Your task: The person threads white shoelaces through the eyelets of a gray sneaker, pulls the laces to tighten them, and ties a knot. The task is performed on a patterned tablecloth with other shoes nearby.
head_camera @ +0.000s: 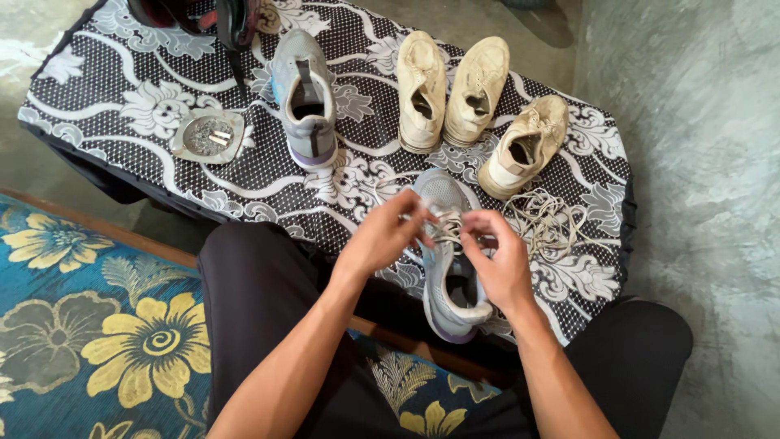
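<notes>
A grey sneaker (448,280) with a purple sole lies at the near edge of the low table (122,97), toe pointing away from me. My left hand (382,236) pinches its white lace (445,226) from the left side. My right hand (500,260) grips the lace from the right, over the shoe's tongue. Both hands meet above the eyelets. The matching grey sneaker (305,97) stands farther back on the table.
Three cream shoes (475,85) without laces stand at the back right, a heap of loose laces (552,219) beside them. A metal ashtray (209,136) sits left. A dark bag (203,12) is at the far edge. A floral seat (97,325) is under me.
</notes>
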